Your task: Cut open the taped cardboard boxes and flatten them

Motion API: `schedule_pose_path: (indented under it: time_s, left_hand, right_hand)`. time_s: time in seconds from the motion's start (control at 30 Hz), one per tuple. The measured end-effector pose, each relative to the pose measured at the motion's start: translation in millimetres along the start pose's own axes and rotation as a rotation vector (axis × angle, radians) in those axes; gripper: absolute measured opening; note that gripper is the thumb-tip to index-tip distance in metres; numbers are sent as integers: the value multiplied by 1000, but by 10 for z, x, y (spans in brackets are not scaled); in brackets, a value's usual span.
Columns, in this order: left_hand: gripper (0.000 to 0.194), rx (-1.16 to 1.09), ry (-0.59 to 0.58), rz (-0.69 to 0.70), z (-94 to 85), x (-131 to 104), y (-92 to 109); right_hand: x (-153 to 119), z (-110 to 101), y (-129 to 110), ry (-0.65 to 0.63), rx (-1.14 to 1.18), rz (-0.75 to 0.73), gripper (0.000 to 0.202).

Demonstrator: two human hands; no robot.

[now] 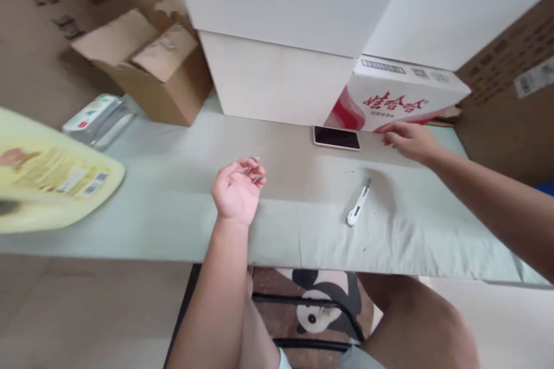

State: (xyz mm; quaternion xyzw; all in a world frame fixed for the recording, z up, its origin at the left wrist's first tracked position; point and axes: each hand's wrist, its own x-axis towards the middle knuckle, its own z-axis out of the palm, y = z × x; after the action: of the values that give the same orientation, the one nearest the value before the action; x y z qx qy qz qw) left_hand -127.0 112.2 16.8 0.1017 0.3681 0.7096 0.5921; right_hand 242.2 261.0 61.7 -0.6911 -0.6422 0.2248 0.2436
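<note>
My left hand is raised over the cloth-covered table, palm turned up, its fingers loosely bent and nothing in them. Farther out to the right, my right hand hovers in front of a white and red carton. Its fingers are slightly bent and partly apart, with no object visible in them. A phone with a dark screen lies just left of that hand. Nearer to me rests a slim white tool with a grey tip and dark slot, resembling a small box cutter; neither hand touches it.
Large white boxes stand along the back. An opened brown cardboard box and a plastic-wrapped packet are at the back left. A yellow bottle juts in from the left. Another brown carton borders the right side.
</note>
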Motion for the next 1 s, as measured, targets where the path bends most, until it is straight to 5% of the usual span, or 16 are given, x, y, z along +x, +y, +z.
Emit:
schedule_pose_path:
  time_s: [0.2, 0.37, 0.43, 0.57, 0.73, 0.87, 1.0]
  left_hand:
    - [24, -179, 45, 71, -214, -108, 314]
    - [18, -282, 36, 30, -308, -85, 476]
    - [18, -308, 24, 23, -337, -59, 515]
    - [18, -319, 7, 60, -394, -32, 575]
    - [19, -285, 55, 97, -467, -30, 634]
    - [20, -250, 324, 262, -540, 1, 679]
    - [17, -293, 626, 416, -591, -13, 784]
  right_hand:
    - [-288, 1085, -1420, -327, -327, -612, 27]
    - [-385, 2033, -2609, -348, -248, -1044, 38]
    - [-358, 2350, -3043, -293, -226, -1100, 41]
    - [-234, 2825, -3679, -265, -291, -960, 42]
    - [-168, 2968, -3729, -244, -257, -1014, 50]
    - [-384, 2681, -3269, -172, -138, -1011, 46]
    - [-879, 2192, -2627, -56, 122, -920, 32]
